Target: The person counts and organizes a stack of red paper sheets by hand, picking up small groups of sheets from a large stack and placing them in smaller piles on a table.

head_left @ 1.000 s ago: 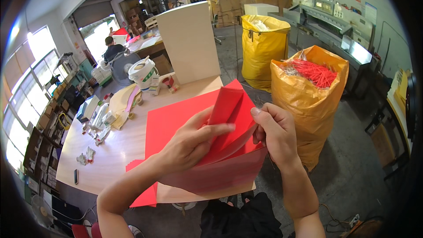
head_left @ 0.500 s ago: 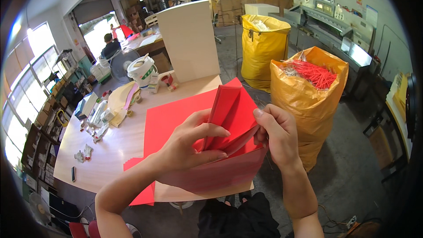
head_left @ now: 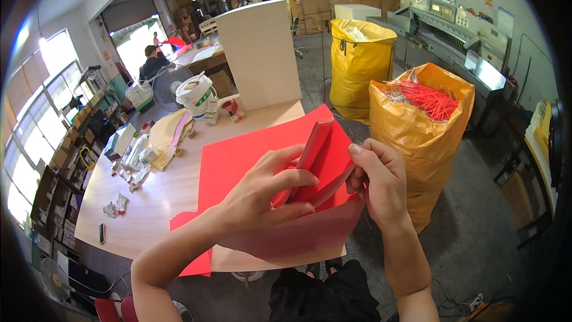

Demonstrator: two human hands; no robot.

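Two hands meet red sheets (head_left: pixel 292 238), which bow between and below them: the right hand (head_left: pixel 380 180) pinches an edge; the left hand (head_left: pixel 259 194), loosely spread, touches upright folds, its hold unclear.

Here, the right hand (head_left: pixel 381 179) pinches the edge of some red sheets (head_left: pixel 335 188) between thumb and fingers. Just left of that grip, the left hand (head_left: pixel 262 188), fingers and thumb apart, touches an upright red flap (head_left: pixel 316 143). Beyond and left of the grip, a broad red sheet (head_left: pixel 235 155) covers part of the pale table (head_left: pixel 158 194). Farther off that way sits a white bucket (head_left: pixel 193 96); past it, a person in dark clothes (head_left: pixel 152 67) sits behind a fan (head_left: pixel 164 89). Right of the grip stands an orange sack (head_left: pixel 420 155) of red strips (head_left: pixel 428 100), with a yellow sack (head_left: pixel 357 74) behind it.
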